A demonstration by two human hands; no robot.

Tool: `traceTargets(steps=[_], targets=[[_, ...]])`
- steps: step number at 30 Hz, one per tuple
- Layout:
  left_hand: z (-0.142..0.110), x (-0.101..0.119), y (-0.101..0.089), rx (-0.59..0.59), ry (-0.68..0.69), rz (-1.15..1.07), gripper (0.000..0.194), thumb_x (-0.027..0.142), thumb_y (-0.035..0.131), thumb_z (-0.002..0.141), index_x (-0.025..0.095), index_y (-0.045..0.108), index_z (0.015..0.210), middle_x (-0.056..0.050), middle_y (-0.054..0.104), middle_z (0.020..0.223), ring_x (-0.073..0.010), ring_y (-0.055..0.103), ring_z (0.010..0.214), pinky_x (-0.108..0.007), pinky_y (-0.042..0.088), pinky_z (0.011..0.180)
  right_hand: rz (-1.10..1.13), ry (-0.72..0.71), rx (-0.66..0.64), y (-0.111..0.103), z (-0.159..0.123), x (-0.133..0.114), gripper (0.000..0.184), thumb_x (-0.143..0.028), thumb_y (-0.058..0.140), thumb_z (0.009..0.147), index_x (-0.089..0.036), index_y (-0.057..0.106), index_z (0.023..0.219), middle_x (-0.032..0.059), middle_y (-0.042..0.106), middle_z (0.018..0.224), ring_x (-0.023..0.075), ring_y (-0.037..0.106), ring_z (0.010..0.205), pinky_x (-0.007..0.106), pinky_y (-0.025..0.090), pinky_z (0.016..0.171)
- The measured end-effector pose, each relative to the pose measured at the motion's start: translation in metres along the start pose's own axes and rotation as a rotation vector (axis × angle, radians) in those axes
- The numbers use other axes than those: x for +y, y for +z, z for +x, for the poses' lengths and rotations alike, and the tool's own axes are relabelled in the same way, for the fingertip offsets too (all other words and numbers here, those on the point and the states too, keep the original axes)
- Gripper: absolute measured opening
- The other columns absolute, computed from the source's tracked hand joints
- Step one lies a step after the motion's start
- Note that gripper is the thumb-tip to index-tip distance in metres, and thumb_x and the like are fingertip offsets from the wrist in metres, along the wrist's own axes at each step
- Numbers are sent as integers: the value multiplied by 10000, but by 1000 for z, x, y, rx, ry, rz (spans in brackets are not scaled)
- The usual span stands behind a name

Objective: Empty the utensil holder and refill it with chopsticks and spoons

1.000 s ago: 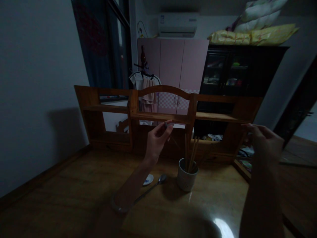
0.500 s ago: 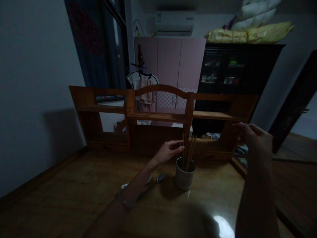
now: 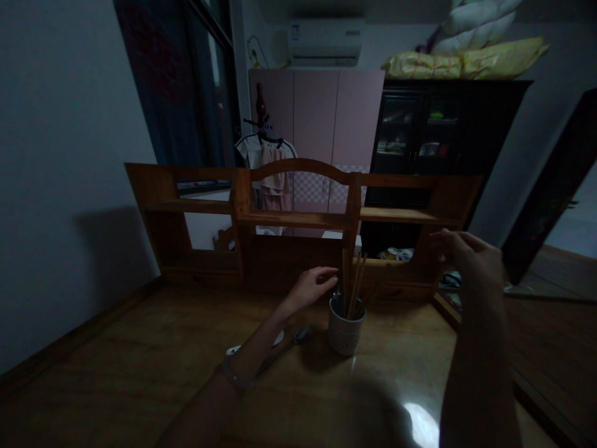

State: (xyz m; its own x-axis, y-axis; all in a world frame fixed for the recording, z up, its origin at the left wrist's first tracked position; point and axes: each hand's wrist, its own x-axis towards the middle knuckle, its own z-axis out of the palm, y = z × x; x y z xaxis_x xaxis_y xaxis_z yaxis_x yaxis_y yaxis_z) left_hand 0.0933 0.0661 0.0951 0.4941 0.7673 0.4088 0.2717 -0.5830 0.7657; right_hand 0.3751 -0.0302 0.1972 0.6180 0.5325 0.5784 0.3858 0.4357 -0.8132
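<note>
My left hand (image 3: 311, 286) reaches over the wooden table (image 3: 140, 367) to the rim of a white cup (image 3: 344, 333). Its fingers are loosely apart, just left of several wooden chopsticks (image 3: 354, 283) standing in the cup. I see nothing held in that hand. My right hand (image 3: 466, 255) hangs raised to the right of the cup, apart from it. Its fingers are curled and pinched together near the shelf, and what they hold is too dark to make out.
A metal spoon (image 3: 301, 335) and a small white dish (image 3: 278, 339) lie left of the cup, partly behind my left forearm. A low wooden shelf unit (image 3: 298, 218) stands along the table's far edge. A wall runs along the left; cabinets stand behind.
My left hand came down from shelf height to the cup's rim. A thin dark thing it held earlier no longer shows in it. My right hand drifted slightly left, still pinched.
</note>
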Motion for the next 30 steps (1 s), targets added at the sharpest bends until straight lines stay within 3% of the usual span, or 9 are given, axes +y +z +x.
traceTargets(steps=[10, 15, 20, 23, 25, 30], targets=[[-2, 3, -3, -51, -5, 35, 437, 434, 608, 858, 183, 630, 1215, -83, 651, 1178, -190, 611, 996, -276, 475, 867, 3, -15, -33, -1, -1, -1, 287, -404, 685, 781, -121, 732, 795, 23, 579, 576, 112, 481, 455, 150, 341, 356], [-7, 8, -36, -193, -128, 29, 618, 587, 572, 831, 171, 556, 1288, -102, 616, 1230, -200, 608, 983, -238, 471, 712, -5, -10, -41, -1, 2, 3, 295, -408, 686, 783, -118, 734, 811, 43, 615, 614, 116, 494, 463, 152, 352, 360], [-10, -29, -68, -303, -272, 356, 574, 561, 750, 641, 169, 688, 1056, -77, 693, 1048, -215, 630, 927, -233, 456, 712, 7, 2, -21, -1, 1, -1, 293, -397, 691, 764, -114, 741, 822, 65, 654, 675, 104, 482, 451, 142, 344, 349], [-11, -53, -61, -579, -386, 453, 446, 410, 827, 535, 177, 728, 902, -56, 719, 905, -211, 647, 819, -230, 453, 640, -2, 15, -28, 0, 0, -2, 292, -394, 693, 759, -115, 742, 830, 67, 658, 682, 104, 486, 452, 141, 348, 349], [-11, -62, -46, -694, -417, 430, 370, 355, 827, 515, 188, 738, 833, -37, 721, 823, -197, 648, 742, -227, 451, 600, -12, 28, -25, 0, 1, -1, 303, -400, 698, 753, -113, 742, 840, 70, 661, 688, 108, 490, 453, 145, 352, 347], [-9, -77, -14, -779, -443, 441, 356, 314, 856, 410, 180, 711, 707, -19, 687, 692, -184, 614, 637, -241, 439, 557, -39, 6, -33, -2, 4, 5, 332, -428, 694, 761, -114, 746, 853, 82, 667, 702, 120, 500, 464, 154, 354, 342]])
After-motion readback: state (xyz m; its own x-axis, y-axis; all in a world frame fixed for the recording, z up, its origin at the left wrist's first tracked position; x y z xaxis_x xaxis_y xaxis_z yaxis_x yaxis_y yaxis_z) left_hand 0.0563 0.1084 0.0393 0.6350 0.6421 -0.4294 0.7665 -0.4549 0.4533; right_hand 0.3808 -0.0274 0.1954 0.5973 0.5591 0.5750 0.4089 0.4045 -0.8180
